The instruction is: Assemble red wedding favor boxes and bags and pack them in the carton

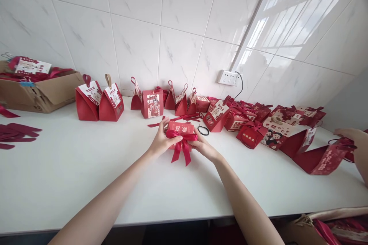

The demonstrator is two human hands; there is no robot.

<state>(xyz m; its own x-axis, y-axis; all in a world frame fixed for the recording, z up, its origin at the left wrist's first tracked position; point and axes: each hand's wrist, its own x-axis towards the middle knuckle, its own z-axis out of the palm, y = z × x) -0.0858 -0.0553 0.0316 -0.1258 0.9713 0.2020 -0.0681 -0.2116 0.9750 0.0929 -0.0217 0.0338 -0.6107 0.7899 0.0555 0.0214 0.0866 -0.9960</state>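
Observation:
A small red gift box (178,127) with a red ribbon bow (181,141) tied on its front stands on the white table (86,168), near the middle. My left hand (160,140) grips its left side, thumb and fingers wrapped around the edge. My right hand (203,146) holds its right side at the bow. The ribbon tails hang down toward me.
Several red gift boxes (99,101) stand along the tiled wall, more piled at right (258,122). A cardboard box (37,90) sits far left, loose red ribbons (14,132) beside it. A black hair tie (203,130) lies by the box. Another person's hand (355,145) works at far right.

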